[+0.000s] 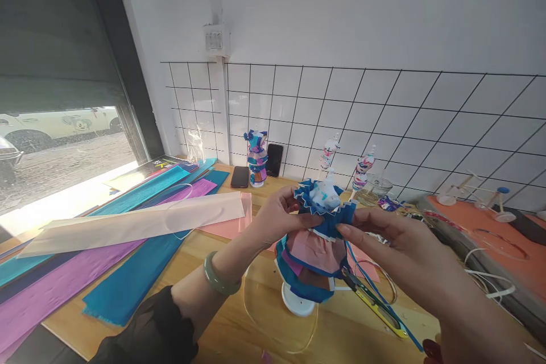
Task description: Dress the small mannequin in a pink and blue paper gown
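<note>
A small figure in a layered paper dress (318, 253), pink, purple and blue, stands tilted on a round white base (298, 301). Around its upper part runs a blue ruffled paper strip (328, 220) with white edging. My left hand (279, 216), a green bangle at its wrist, pinches the strip on the left side. On the right, my right hand (384, 233) grips the strip's other end between thumb and fingers. The white top of the figure (325, 193) pokes out above the ruffle. Yellow-and-black scissors (375, 304) lie just right of the base.
Long crepe paper strips in cream (140, 224), purple and teal cover the left of the table. A finished-looking paper-dressed figure (256, 159) and two phones stand near the wall grid. Two decorated sticks (363, 170) and a glass bowl (377, 185) are behind my right hand. An orange surface (490, 227) lies right.
</note>
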The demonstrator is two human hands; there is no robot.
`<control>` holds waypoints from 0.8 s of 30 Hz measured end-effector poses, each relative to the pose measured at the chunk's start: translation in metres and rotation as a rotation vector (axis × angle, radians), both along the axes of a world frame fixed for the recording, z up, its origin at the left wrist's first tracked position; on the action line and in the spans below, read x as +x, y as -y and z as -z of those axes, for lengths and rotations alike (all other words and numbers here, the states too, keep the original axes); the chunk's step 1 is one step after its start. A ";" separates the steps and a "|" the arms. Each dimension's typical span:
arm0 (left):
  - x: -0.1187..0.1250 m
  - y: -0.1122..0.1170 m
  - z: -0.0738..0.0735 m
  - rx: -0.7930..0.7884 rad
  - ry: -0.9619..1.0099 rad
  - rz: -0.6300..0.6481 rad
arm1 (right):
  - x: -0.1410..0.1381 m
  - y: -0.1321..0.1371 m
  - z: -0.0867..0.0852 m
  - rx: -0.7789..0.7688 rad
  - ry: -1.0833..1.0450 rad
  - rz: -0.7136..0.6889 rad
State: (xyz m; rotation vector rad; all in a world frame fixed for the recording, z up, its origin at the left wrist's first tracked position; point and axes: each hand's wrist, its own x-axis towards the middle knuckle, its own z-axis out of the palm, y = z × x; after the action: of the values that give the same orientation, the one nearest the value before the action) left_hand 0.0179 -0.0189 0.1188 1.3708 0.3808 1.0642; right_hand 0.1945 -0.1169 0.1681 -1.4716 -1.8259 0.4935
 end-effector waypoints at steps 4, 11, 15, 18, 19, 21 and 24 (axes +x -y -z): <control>0.000 0.001 -0.001 -0.010 0.001 0.020 | -0.003 0.001 -0.003 -0.042 0.018 -0.083; 0.001 -0.001 0.002 -0.005 0.012 0.059 | -0.012 0.000 -0.003 0.050 0.071 0.036; 0.000 0.002 0.000 -0.006 -0.001 0.057 | -0.014 0.000 0.000 0.060 0.088 0.077; -0.001 0.003 -0.002 -0.020 -0.013 0.053 | -0.014 0.000 0.001 0.058 0.090 0.100; -0.001 0.004 -0.003 -0.015 -0.014 0.055 | -0.014 0.000 0.001 0.055 0.093 0.106; -0.001 0.003 -0.003 0.004 -0.019 0.061 | -0.014 0.000 0.001 0.040 0.093 0.115; -0.001 0.002 -0.001 0.039 -0.032 0.070 | -0.015 0.000 0.001 0.004 0.068 0.125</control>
State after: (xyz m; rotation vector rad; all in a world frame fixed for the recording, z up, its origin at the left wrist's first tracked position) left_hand 0.0173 -0.0204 0.1194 1.4273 0.3345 0.9980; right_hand 0.1792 -0.1171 0.1671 -1.6062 -1.7721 0.3824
